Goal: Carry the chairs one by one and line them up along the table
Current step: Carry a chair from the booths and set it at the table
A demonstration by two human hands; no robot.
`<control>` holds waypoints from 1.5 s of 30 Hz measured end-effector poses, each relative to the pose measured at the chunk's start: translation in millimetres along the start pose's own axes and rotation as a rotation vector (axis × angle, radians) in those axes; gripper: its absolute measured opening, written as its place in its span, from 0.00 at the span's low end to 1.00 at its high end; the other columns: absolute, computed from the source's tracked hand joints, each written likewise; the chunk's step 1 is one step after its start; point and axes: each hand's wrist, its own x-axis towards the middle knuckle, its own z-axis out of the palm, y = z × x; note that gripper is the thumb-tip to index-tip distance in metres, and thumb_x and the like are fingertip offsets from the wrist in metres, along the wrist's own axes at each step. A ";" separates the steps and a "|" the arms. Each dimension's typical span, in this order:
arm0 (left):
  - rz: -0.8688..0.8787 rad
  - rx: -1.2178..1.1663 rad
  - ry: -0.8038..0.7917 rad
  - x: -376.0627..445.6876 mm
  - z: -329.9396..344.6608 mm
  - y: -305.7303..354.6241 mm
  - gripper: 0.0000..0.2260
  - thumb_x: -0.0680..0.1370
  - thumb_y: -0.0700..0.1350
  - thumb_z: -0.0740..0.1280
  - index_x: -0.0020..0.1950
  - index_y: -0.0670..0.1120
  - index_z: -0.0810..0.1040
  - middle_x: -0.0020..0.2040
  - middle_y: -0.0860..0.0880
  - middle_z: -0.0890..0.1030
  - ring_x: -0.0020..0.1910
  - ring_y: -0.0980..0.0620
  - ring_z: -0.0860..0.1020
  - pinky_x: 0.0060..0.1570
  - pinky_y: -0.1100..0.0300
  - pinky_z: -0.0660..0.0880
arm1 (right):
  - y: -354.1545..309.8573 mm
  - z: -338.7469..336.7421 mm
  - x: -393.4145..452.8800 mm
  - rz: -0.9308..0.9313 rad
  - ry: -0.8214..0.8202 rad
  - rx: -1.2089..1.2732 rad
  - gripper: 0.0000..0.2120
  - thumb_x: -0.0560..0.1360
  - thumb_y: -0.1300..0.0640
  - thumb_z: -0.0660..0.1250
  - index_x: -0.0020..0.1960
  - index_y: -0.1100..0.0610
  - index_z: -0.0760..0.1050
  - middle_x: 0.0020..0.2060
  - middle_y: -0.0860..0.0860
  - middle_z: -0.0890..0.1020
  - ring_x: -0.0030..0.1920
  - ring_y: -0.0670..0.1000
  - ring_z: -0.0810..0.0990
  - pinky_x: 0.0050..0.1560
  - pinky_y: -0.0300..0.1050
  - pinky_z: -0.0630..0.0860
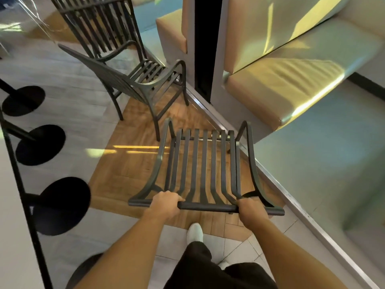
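Directly ahead, both hands grip the round top rail of a dark metal chair. The left hand wraps the bar left of centre, its fingers curled over the top; the right hand clamps near the right end in the same way. Beyond the fingers, flat vertical slats run down the back into the seat, flanked by curved armrests. Further past them stand a second chair and a third chair of the same slatted make, on a wooden floor.
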 end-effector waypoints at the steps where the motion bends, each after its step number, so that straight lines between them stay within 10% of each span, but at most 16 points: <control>1: -0.009 -0.012 0.002 0.7 0.0 1.8 0.15 0.83 0.47 0.67 0.70 0.56 0.78 0.58 0.49 0.83 0.57 0.48 0.80 0.63 0.50 0.78 | 2.3 -2.7 3.1 -0.016 0.003 -0.024 0.12 0.81 0.61 0.64 0.64 0.53 0.77 0.52 0.51 0.83 0.52 0.51 0.83 0.55 0.45 0.80; 25: -0.456 -0.357 0.005 -19.9 55.0 192.0 0.12 0.82 0.44 0.65 0.64 0.54 0.80 0.51 0.49 0.80 0.54 0.45 0.80 0.58 0.51 0.78 | 153.4 -62.7 80.6 -0.535 -0.067 -0.349 0.16 0.82 0.61 0.61 0.65 0.47 0.76 0.53 0.50 0.82 0.54 0.53 0.81 0.59 0.49 0.79; 45: -0.712 -0.564 0.064 -83.3 123.0 248.9 0.13 0.84 0.44 0.66 0.68 0.50 0.79 0.50 0.47 0.81 0.49 0.46 0.81 0.56 0.51 0.81 | 104.8 -78.5 89.8 -0.907 -0.056 -0.605 0.27 0.80 0.65 0.58 0.70 0.39 0.75 0.62 0.48 0.82 0.62 0.53 0.79 0.65 0.48 0.75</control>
